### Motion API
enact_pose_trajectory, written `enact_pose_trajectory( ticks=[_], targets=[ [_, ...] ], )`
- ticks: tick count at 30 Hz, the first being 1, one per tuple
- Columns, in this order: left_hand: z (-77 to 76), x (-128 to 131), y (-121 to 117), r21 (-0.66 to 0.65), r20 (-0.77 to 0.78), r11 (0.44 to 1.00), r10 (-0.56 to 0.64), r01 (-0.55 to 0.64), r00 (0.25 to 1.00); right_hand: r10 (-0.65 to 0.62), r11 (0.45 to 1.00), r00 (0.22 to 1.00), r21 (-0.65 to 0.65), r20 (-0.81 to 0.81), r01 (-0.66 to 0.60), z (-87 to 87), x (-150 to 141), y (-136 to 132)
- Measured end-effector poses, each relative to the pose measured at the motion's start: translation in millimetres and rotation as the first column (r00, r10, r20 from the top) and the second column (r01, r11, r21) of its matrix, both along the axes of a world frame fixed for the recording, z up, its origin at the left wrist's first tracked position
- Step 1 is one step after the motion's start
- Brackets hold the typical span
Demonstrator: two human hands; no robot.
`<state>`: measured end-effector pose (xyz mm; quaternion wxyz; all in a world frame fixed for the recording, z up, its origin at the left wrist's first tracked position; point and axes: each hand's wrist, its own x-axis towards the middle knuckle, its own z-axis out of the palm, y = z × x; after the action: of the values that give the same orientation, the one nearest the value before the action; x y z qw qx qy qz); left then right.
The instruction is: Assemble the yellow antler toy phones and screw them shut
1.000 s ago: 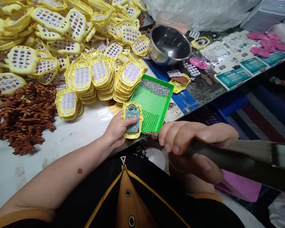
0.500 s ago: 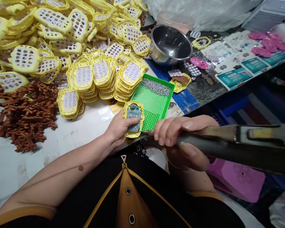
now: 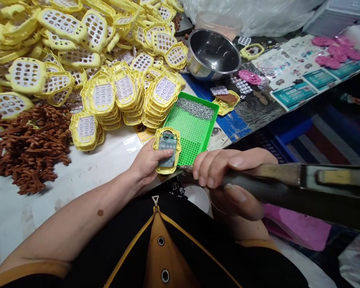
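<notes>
Held in my left hand (image 3: 148, 162) is a yellow plastic toy phone shell (image 3: 167, 167) with a green circuit board (image 3: 169, 140) in it; my thumb presses on the board's dark lower part. My right hand (image 3: 228, 172) is wrapped round the dark grip of a power screwdriver (image 3: 276, 180). Its bit points left and meets the lower right edge of the shell. Just behind the shell lies a green perforated tray (image 3: 195, 132), with a heap of small metal screws (image 3: 195, 109) at its far end.
Stacks of yellow shells with white keypads (image 3: 103, 98) stand behind my left hand, before a large yellow pile (image 3: 63, 24). Brown plastic parts (image 3: 30, 148) lie heaped at left. A steel bowl (image 3: 213, 54), pink parts (image 3: 337, 52) and printed sheets (image 3: 306, 72) are at right.
The view has shifted slightly. My left hand still holds the shell, and the screwdriver's tip stays at its lower right edge.
</notes>
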<state>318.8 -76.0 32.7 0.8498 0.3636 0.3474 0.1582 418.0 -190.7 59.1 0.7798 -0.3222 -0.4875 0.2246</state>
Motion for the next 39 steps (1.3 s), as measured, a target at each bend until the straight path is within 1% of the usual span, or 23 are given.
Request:
enact_pose_trajectory(
  ticks=[6, 11, 23, 28, 32, 36, 39],
  targets=[
    [-2.9, -0.4, -1.9, 0.003, 0.015, 1.000, 0.003, -0.003, 1.000, -0.039, 0.999, 0.999, 0.010, 0.010, 0.039, -2.7, 0.1, 0.0],
    [-5.2, 1.7, -4.3, 0.014, 0.005, 0.999, 0.049, -0.050, 0.999, -0.056, 0.998, 0.998, -0.021, 0.016, 0.056, -3.2, 1.9, -3.3],
    [-0.9, 5.4, -6.9, 0.025, -0.006, 0.996, 0.082, -0.082, 0.997, -0.039, 0.999, 0.999, 0.029, 0.021, 0.038, -1.7, -0.6, 0.5],
    [1.2, 6.4, -8.2, 0.034, -0.029, 0.995, 0.096, -0.095, 0.995, -0.057, 0.998, 0.998, -0.018, 0.032, 0.058, -5.3, -0.3, -0.1],
    [1.8, 6.7, -8.1, 0.018, -0.026, 0.995, 0.098, -0.097, 0.995, -0.042, 0.999, 0.998, -0.010, 0.056, 0.043, -7.1, 0.0, -0.6],
    [0.4, 6.1, -8.2, 0.017, -0.017, 0.996, 0.089, -0.089, 0.996, -0.040, 0.999, 0.998, -0.005, 0.045, 0.041, -5.1, -0.6, -0.2],
    [-1.1, 5.7, -8.5, 0.032, -0.023, 0.996, 0.089, -0.089, 0.996, -0.048, 0.998, 0.998, -0.041, 0.031, 0.050, -2.3, -2.4, 0.3]
  ],
)
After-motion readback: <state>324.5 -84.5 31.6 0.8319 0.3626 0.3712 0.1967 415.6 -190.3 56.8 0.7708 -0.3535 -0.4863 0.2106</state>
